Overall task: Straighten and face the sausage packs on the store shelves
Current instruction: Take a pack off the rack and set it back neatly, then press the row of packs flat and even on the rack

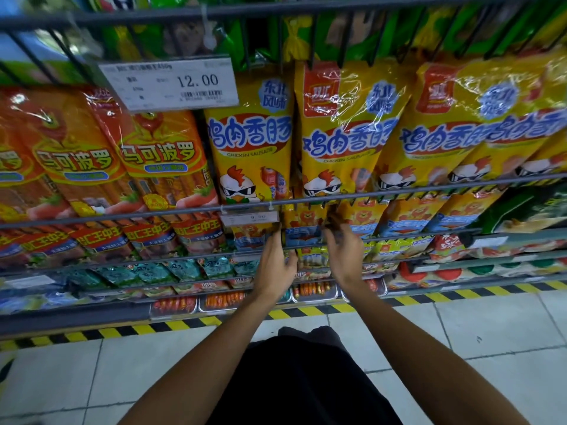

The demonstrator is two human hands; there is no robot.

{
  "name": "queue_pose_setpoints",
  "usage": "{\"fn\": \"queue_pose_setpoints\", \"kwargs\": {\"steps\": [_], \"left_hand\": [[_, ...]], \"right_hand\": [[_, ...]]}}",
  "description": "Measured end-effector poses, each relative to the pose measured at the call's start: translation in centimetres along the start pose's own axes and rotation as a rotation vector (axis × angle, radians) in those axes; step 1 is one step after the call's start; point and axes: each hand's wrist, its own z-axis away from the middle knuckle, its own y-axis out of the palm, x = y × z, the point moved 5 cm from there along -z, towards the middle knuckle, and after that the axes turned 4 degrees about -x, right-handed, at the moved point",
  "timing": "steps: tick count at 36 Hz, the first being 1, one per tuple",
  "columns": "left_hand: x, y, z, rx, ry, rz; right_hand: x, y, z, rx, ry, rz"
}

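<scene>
Head view shows both my hands reaching into the rack below the yellow chicken packs (250,139). I have my left hand (274,265) and right hand (343,253) either side of one lion pack (302,223), a yellow and blue sausage pack hanging in the row under the grey rail (399,188). My left grip lies at the pack's left edge, fingers pointing up just under the small price tag (250,218), thumb out to the right; they look fairly straight, touching rather than clamping. My right grip is at the pack's right edge, its fingers curled in against the plastic, though blur keeps me from telling how firmly they pinch. The pack sits between the two grips, upright, face out. More lion packs run off to the right. Orange packs (159,161) hang left of the chicken ones, under a large tag (170,84) reading 12.00. Below lie tiled floor (491,326) and a striped kerb (184,325).
</scene>
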Motion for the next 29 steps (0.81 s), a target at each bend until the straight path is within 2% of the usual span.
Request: {"fn": "queue_pose_setpoints", "kwargs": {"steps": [2, 5, 9, 14, 18, 22, 25, 29], "left_hand": [[-0.5, -0.4, 0.7, -0.050, 0.141, -0.048], [-1.4, -0.1, 0.9, -0.036, 0.314, -0.189], [-1.7, 0.3, 0.1, -0.041, 0.370, -0.283], [-1.6, 0.2, 0.1, -0.058, 0.415, -0.212], [-1.3, 0.1, 0.7, -0.108, 0.459, -0.234], [-0.2, 0.5, 1.5, -0.028, 0.469, -0.362], [-0.7, 0.4, 1.1, -0.039, 0.528, -0.452], [-1.6, 0.6, -0.1, -0.077, 0.515, -0.579]], "right_hand": [[0.1, 0.1, 1.1, -0.005, -0.027, -0.022], [0.4, 1.4, 2.2, 0.125, -0.157, 0.092], [0.7, 2.6, 2.0, 0.258, -0.275, 0.219], [-0.3, 2.4, 1.7, 0.297, -0.319, 0.246], [-1.1, 1.1, 2.3, 0.224, -0.278, 0.191], [-1.8, -0.8, 2.8, 0.067, -0.373, 0.185], [-2.6, -2.6, 1.8, -0.048, -0.343, 0.198], [-3.0, -3.3, 0.1, -0.008, -0.378, 0.259]]}}
